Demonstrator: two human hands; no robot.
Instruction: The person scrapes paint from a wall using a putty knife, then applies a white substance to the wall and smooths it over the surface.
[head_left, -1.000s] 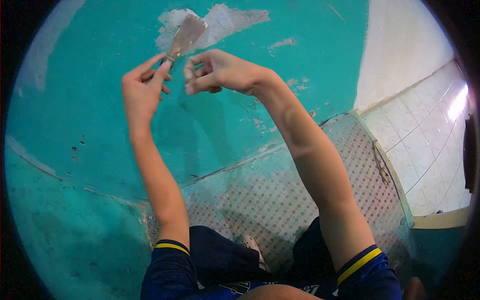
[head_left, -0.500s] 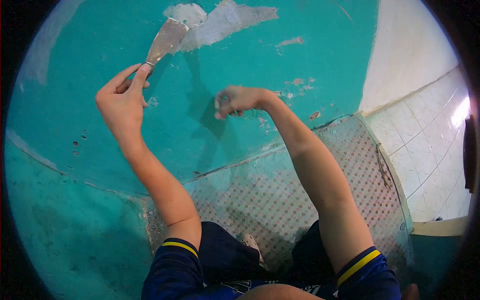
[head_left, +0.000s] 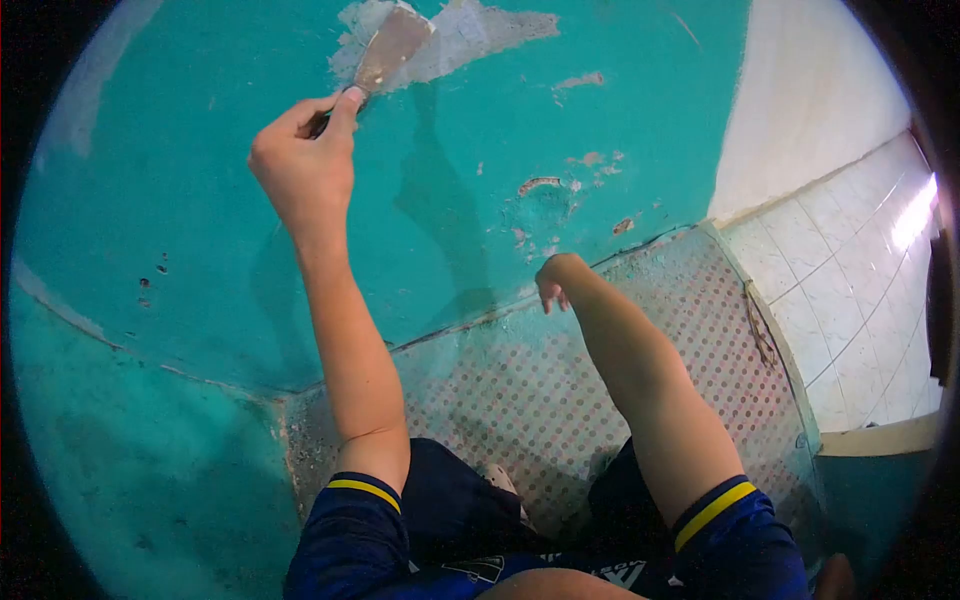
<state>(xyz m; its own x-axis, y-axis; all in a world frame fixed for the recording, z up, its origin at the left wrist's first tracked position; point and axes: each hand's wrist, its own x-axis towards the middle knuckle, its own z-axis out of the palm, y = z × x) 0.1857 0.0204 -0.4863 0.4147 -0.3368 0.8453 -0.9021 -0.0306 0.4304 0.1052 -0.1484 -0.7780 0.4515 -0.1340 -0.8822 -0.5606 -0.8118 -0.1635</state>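
My left hand [head_left: 312, 150] is closed around the handle of a putty knife [head_left: 396, 45], thumb pressed along it near the blade. The blade points up and right and overlaps the grey patch [head_left: 490, 35] on the green wall [head_left: 230, 230]. Most of the handle is hidden in my fingers. Lower on the right, my right hand [head_left: 556, 284] hangs from a bent wrist with loose fingers pointing down and nothing visible in them. It is nearest to the foot of the wall.
Chipped spots [head_left: 540, 186] mark the wall at centre right. Below lies a dotted floor covering [head_left: 520, 380] where I stand, with a raised edge [head_left: 765, 320] at its right. Beyond are pale floor tiles [head_left: 840, 290] and a white wall section [head_left: 810, 100].
My left hand has moved right and up, sliding the putty knife across the grey patch. My right hand has dropped down and right, away from the wall's middle.
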